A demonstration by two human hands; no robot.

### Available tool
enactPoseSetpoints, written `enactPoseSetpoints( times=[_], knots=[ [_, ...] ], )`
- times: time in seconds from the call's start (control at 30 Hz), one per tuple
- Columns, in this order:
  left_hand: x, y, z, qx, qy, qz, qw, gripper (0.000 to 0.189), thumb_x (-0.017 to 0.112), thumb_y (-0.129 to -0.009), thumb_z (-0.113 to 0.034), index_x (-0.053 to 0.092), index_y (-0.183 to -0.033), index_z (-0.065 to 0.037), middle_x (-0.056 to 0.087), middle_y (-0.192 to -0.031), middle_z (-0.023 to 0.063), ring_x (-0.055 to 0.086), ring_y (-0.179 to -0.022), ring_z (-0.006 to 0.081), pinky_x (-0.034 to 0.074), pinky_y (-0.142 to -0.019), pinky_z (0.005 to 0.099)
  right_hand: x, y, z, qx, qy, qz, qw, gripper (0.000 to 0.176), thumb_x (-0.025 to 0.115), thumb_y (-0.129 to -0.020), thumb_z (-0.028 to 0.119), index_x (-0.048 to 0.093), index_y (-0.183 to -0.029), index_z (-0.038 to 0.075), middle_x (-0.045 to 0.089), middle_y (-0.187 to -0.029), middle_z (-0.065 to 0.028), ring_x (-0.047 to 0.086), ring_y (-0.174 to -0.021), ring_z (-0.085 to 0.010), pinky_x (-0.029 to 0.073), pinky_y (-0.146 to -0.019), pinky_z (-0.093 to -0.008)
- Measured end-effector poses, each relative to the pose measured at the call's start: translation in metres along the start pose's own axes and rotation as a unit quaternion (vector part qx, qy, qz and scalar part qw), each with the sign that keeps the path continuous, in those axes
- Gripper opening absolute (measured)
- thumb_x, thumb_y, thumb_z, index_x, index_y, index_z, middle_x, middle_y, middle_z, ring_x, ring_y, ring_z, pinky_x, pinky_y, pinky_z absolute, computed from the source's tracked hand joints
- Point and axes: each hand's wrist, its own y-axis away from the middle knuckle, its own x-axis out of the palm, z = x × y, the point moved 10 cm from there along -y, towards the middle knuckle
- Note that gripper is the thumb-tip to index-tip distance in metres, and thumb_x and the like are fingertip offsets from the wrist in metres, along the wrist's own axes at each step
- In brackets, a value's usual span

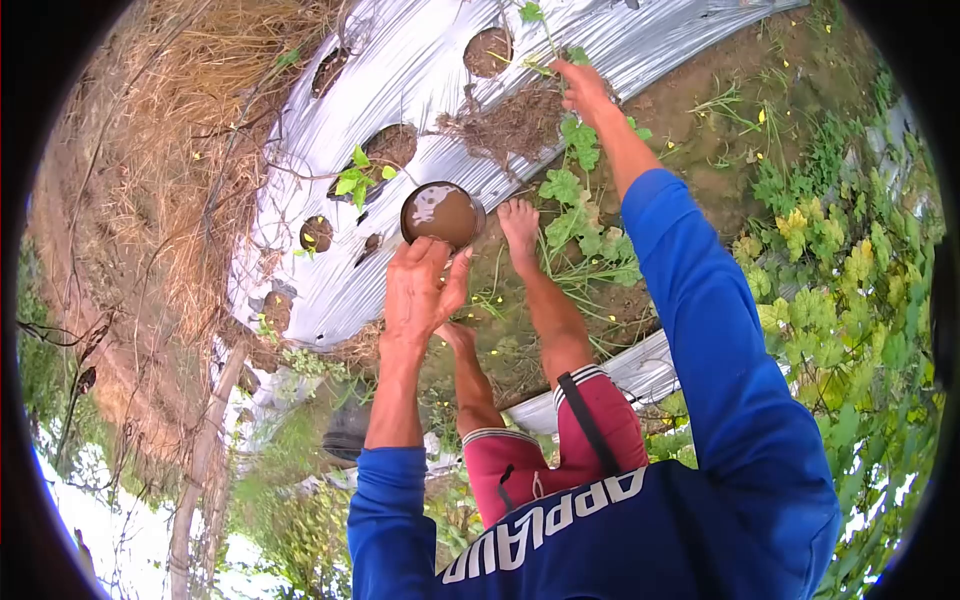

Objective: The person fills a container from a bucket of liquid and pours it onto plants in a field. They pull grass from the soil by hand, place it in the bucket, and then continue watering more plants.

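Observation:
My left hand [425, 285] is closed on the near rim of a round, dark-rimmed container [476, 212]. Muddy brown water [438, 215] fills it, with bright reflections on the surface. Farther out to the right, my right hand [586, 92] reaches over the edge of the plastic-covered bed, its fingers curled and the index finger pointing left. Thin green stems [540, 68] lie at its fingertips, but whatever it pinches is too small to make out. Below that hand, a leafy vine [582, 140] trails along the bed edge. Left of the container a young plant [357, 180] grows from a hole.
Silvery plastic sheeting [330, 130] covers the bed, with several cut holes showing soil, such as one round hole [488, 52]. Dry straw [225, 90] lies to the left. My bare foot [519, 232] is beside the container. Yellowing leafy plants [810, 250] grow on the right.

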Motion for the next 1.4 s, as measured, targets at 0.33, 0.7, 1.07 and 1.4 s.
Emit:
enactPoseSetpoints(
  times=[0.33,0.7,1.07,1.4],
  knots=[
    [0.000,-0.009,-0.011,0.012,-0.018,0.042,0.999,0.013,0.068,-0.079,-0.010,0.067,-0.090,-0.002,0.062,-0.081,0.0151,0.058,-0.071,0.0368,0.046,-0.062,0.0450,0.004,0.072,-0.067,0.034,0.002,0.129,0.991,0.049,0.063,-0.084,0.049,0.060,-0.117,0.012,0.058,-0.108,-0.0023,0.053,-0.089,-0.0168,0.045,-0.074,-0.0325],
    [-0.014,-0.061,-0.042,0.055,-0.024,0.024,0.998,0.015,0.068,-0.079,-0.013,0.064,-0.081,0.001,0.060,-0.074,0.0173,0.058,-0.065,0.0380,0.046,-0.059,0.0451,0.105,0.131,-0.068,0.119,-0.064,0.266,0.955,0.064,0.053,-0.086,0.065,0.057,-0.124,0.014,0.055,-0.118,-0.0017,0.051,-0.097,-0.0173,0.044,-0.082,-0.0362],
    [0.008,-0.116,-0.032,0.013,-0.072,0.070,0.995,0.031,0.062,-0.084,-0.028,0.065,-0.078,0.002,0.063,-0.074,0.0239,0.062,-0.069,0.0428,0.049,-0.065,0.0496,0.145,0.147,-0.058,0.146,-0.216,0.293,0.920,0.063,0.039,-0.092,0.063,0.051,-0.129,0.012,0.054,-0.124,-0.0055,0.057,-0.087,-0.0227,0.049,-0.072,-0.0387],
    [0.015,-0.115,-0.012,-0.015,-0.070,0.077,0.994,0.030,0.061,-0.083,-0.027,0.064,-0.075,0.001,0.064,-0.074,0.0231,0.063,-0.071,0.0431,0.049,-0.068,0.0498,0.079,0.102,-0.104,0.076,-0.076,0.172,0.979,0.046,0.057,-0.088,0.049,0.057,-0.117,0.014,0.059,-0.107,0.0005,0.057,-0.090,-0.0147,0.047,-0.074,-0.0328]
  ],
)
